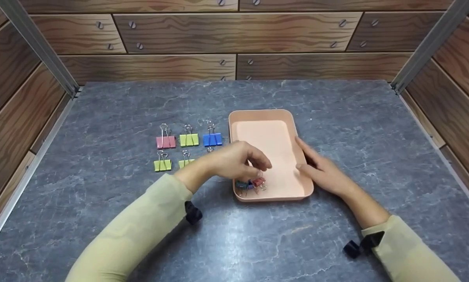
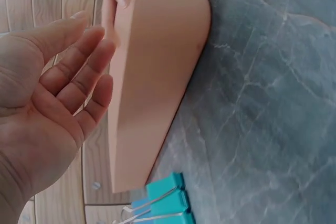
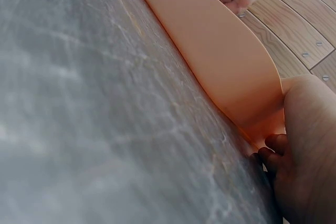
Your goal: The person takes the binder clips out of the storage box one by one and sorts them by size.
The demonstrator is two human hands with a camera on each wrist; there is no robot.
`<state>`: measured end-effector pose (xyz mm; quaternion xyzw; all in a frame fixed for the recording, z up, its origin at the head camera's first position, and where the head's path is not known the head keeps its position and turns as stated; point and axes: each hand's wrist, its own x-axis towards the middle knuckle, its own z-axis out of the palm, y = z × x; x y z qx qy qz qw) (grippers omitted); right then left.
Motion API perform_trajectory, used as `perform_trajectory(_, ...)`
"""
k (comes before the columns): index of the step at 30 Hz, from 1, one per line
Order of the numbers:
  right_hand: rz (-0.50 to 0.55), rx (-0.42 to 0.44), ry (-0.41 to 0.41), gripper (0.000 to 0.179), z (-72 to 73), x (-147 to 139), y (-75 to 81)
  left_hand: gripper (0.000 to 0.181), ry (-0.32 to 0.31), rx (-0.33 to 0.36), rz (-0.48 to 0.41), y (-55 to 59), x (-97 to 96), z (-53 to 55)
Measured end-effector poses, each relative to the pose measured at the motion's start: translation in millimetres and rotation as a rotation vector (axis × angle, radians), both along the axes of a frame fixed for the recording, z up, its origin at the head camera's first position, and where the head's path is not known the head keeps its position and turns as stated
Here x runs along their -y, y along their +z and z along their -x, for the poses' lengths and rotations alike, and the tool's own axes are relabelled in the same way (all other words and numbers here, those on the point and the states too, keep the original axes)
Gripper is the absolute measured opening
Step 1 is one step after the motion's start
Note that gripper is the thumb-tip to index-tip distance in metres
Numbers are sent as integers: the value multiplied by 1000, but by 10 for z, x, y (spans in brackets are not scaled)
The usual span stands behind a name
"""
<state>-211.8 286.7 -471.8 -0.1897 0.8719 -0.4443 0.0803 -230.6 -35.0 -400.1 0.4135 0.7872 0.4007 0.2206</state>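
A peach tray (image 1: 273, 115) lies lengthwise on the table. Small binder clips (image 1: 250, 184), dark teal, blue and red, are heaped in its near left corner. Just above that heap hovers my left hand (image 1: 240, 160), fingers loosely bent and nothing visible between them; the left wrist view shows its palm (image 2: 42, 108) beside the tray wall. My right hand (image 1: 326, 174) holds the tray's right side, thumb over the rim and fingers along the outer wall. In the right wrist view its fingers (image 3: 275, 148) curl at the tray's lower edge.
Left of the tray stand binder clips in two rows: pink (image 1: 166, 142), lime green (image 1: 189, 140) and blue (image 1: 212, 139) behind, two lime green (image 1: 163, 165) in front. A teal clip (image 2: 168, 200), mostly hidden by my left arm in the head view, sits beside them.
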Motion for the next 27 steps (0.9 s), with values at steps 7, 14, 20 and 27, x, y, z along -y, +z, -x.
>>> perform_trajectory(7, 5, 27, 0, 72, -12, 2, -7, 25, -39, 0, 55, -150, -109, 20)
perform_trajectory(14, -1, 20, -2, 72, -23, 16, -7, 23, -70, 12, 108, -236, -142, 30)
perform_trajectory(20, -2, 20, -5, 71, -19, 15, -4, 18, -86, -25, 134, -251, -148, 52)
perform_trajectory(27, -14, 0, -10, 71, -11, 8, 19, 16, -85, -66, 145, -268, -171, 79)
